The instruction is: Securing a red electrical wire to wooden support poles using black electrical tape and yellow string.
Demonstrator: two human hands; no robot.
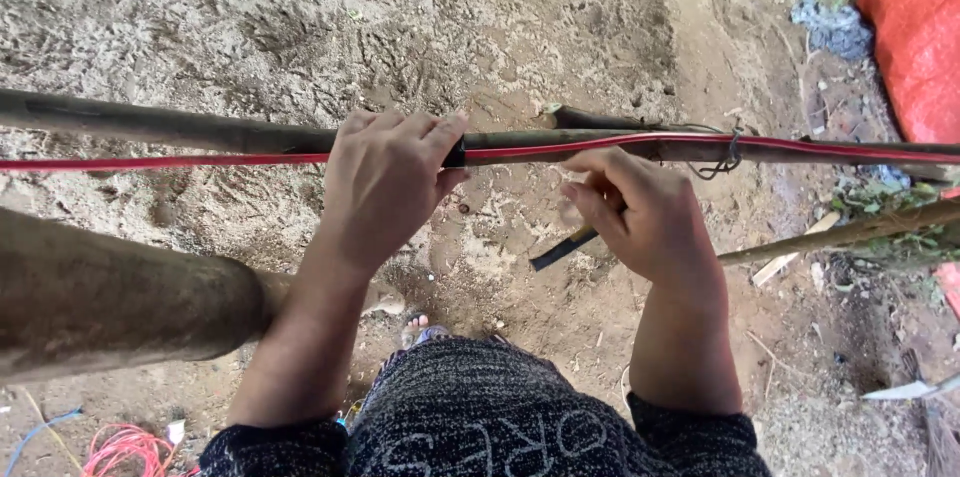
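Left hand wrapped over a horizontal wooden pole, fingers curled, pressing a band of black tape around pole and red cable. Red cable stretched along the pole's front from edge to edge. Right hand just below the pole, fingers pinched on a loose strip of black tape trailing down to the left. Knot of thin wire on the pole right of that hand. Thick post at lower left, sandy ground beneath, coiled red cable in the bottom left corner.
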